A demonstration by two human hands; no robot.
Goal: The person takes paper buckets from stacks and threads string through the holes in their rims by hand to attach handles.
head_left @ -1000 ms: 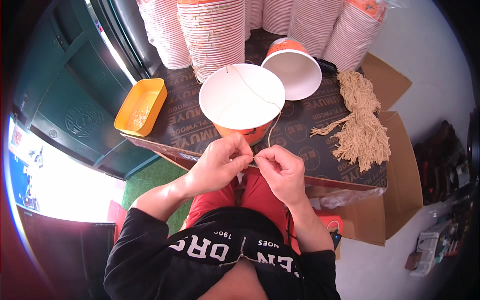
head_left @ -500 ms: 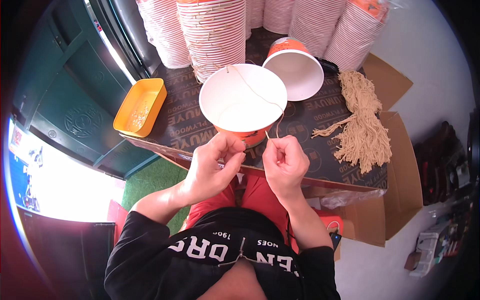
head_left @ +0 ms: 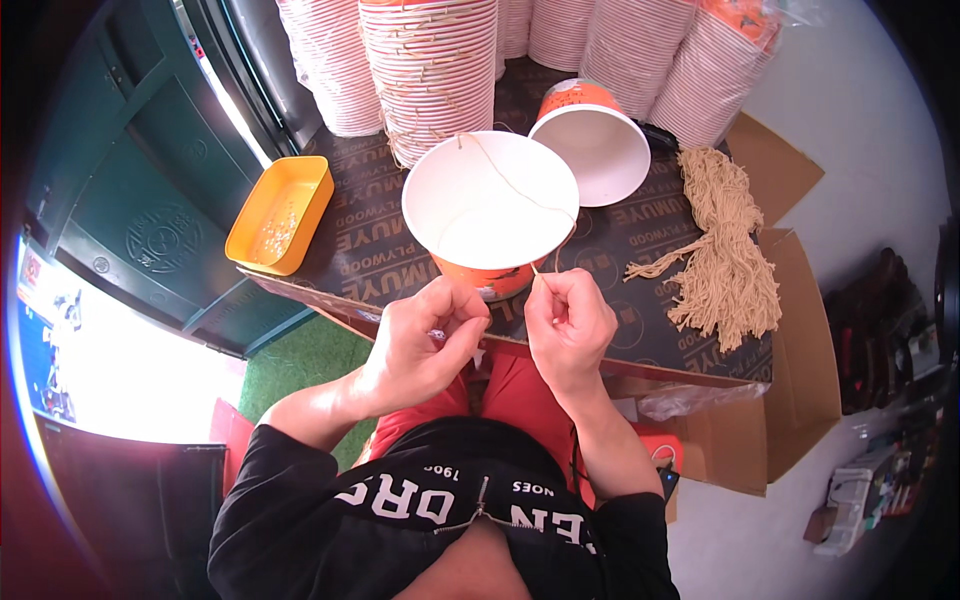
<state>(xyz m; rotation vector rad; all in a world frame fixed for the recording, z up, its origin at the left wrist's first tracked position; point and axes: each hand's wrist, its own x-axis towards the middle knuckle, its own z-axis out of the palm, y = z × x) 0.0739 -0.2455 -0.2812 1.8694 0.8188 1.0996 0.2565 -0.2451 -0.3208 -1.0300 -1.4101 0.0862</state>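
Observation:
A white paper bucket (head_left: pixel 470 215) with an orange outside stands upright near the table's front edge. A thin tan cord (head_left: pixel 512 186) is attached at its far rim, crosses the opening and hangs over the near right rim. My right hand (head_left: pixel 572 328) is closed in front of the bucket, pinching the cord's end between thumb and forefinger, with a short tip sticking up. Left of it, my left hand (head_left: pixel 425 335) is curled with thumb and forefinger close together. A small shiny bit shows within its fingers, too small to name.
Left on the dark table (head_left: pixel 370 235) sits a yellow tray (head_left: pixel 318 205) with small shiny bits inside. A second bucket (head_left: pixel 592 160) lies tipped behind. A bundle of tan cords (head_left: pixel 722 250) lies right. Tall bucket stacks (head_left: pixel 430 75) line the back; an open cardboard box (head_left: pixel 805 340) stands beside the table.
Both hands keep nearly the same pose and place. The view has shifted slightly, and the bucket sits a touch lower and to the right in it.

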